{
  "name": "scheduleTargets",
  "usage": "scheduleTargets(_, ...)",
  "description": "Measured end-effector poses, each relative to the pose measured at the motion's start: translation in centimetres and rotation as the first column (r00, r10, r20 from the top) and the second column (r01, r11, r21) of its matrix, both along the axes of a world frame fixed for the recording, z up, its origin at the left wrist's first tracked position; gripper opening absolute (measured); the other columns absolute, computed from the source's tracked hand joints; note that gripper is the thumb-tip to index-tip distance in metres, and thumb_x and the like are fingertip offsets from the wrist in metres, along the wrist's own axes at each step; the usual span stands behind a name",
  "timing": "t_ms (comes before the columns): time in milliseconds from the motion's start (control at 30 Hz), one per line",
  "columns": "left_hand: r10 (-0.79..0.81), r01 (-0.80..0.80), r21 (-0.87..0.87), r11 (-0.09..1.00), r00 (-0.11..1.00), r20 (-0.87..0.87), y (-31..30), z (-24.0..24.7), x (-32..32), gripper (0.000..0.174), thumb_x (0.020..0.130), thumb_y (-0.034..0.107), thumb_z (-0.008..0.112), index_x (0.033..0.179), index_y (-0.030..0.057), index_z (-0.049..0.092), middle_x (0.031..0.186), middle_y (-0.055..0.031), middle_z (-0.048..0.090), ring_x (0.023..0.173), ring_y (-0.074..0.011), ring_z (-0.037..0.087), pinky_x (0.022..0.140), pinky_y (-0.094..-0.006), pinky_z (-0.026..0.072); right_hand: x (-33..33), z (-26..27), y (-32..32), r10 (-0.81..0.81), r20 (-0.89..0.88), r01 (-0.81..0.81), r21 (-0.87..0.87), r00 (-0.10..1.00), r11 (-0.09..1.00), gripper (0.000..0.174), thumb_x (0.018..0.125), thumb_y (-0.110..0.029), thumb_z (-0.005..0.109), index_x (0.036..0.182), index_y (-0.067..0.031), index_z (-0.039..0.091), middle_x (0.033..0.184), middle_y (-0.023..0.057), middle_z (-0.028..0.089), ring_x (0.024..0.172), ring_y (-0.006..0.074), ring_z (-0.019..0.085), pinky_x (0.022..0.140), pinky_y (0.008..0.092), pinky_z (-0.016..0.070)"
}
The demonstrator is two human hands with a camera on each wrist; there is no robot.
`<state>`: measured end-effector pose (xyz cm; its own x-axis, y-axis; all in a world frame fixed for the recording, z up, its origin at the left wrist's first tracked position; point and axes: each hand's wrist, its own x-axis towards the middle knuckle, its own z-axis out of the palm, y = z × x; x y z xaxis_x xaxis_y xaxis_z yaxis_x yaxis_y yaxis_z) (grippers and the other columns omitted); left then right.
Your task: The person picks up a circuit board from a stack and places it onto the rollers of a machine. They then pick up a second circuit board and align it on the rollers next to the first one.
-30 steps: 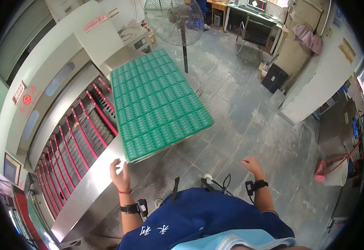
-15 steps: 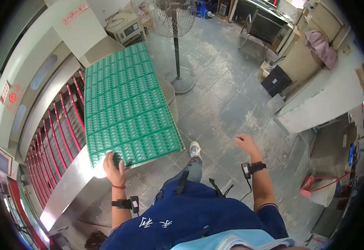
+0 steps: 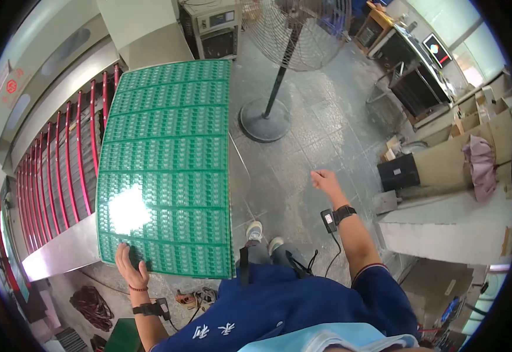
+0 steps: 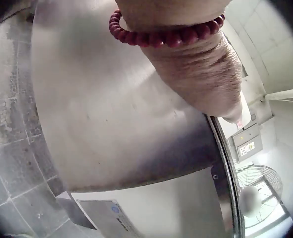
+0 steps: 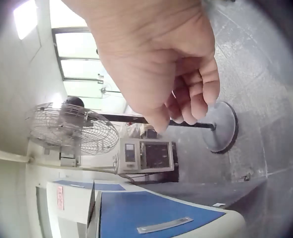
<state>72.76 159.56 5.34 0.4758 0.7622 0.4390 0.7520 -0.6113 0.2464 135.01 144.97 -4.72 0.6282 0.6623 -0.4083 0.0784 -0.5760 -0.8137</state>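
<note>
Large green circuit board panels (image 3: 168, 152) lie at the end of the machine, marked with rows of small repeated patterns. My left hand (image 3: 131, 267) rests on their near left corner, fingers stretched over the top and thumb set apart. In the left wrist view the wrist with its red bead bracelet (image 4: 173, 38) shows, but the fingertips are hidden. My right hand (image 3: 326, 179) hangs in the air over the floor, right of the panels. Its fingers (image 5: 196, 94) curl loosely around nothing in the right wrist view.
Red rollers (image 3: 68, 164) run along the machine (image 3: 62, 58) on the left. Beyond the panels stands a fan on a round base (image 3: 264, 120). A desk with a monitor (image 3: 436, 50) is at the far right, and a black case (image 3: 398, 171) stands by the right wall.
The panels now appear closer and more in front of me as the view has shifted. My left hand came from beside the panel corner onto it. The right hand still hangs free.
</note>
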Motion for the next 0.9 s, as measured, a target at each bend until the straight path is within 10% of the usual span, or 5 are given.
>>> scheduleTargets(233, 0.193, -0.194, -0.119, 0.974, 0.981, -0.023, -2.2, 1.3, 1.3, 0.049, 0.089, 0.02, 0.052, 0.13, -0.0023, 0.037, 0.134, -0.0225, 0.039, 0.122, -0.0403, 0.039, 0.101, -0.0472, 0.0318, 6.5, -6.7, 10.6, -0.034, -0.121, 0.028, -0.055, 0.992, 0.998, 0.032, 0.085, -0.027, 0.064, 0.093, 0.004, 0.064, 0.067, 0.0069, 0.06, 0.057, 0.0118, 0.056, 0.051, 0.0272, 0.046)
scheduleTargets(500, 0.518, -0.506, -0.275, 0.817, 0.855, -0.035, -9.8, 6.6, 15.3, 0.062, 0.084, 0.035, 0.057, 0.128, -0.0046, 0.038, 0.131, -0.0265, 0.04, 0.12, -0.0426, 0.041, 0.1, -0.0478, 0.0328, 15.8, -11.3, 26.1, -0.13, -0.199, 0.158, 0.132, 0.971, 0.979, 0.037, 0.083, -0.028, 0.067, 0.103, 0.0026, 0.058, 0.076, 0.003, 0.057, 0.065, 0.0113, 0.055, 0.054, 0.0231, 0.0447)
scheduleTargets(900, 0.855, -0.794, -0.429, 0.431, 0.511, -0.087, -8.8, 3.3, 31.7, 0.075, 0.086, 0.05, 0.047, 0.134, -0.0055, 0.032, 0.14, -0.0255, 0.031, 0.13, -0.038, 0.03, 0.107, -0.0437, 0.0233, 26.9, -15.8, 43.9, -0.041, 0.151, 0.017, 0.159, 0.988, 0.987, 0.084, 0.08, -0.05, 0.064, 0.137, 0.0022, 0.031, 0.137, 0.0176, 0.04, 0.122, 0.032, 0.042, 0.098, 0.0394, 0.0341)
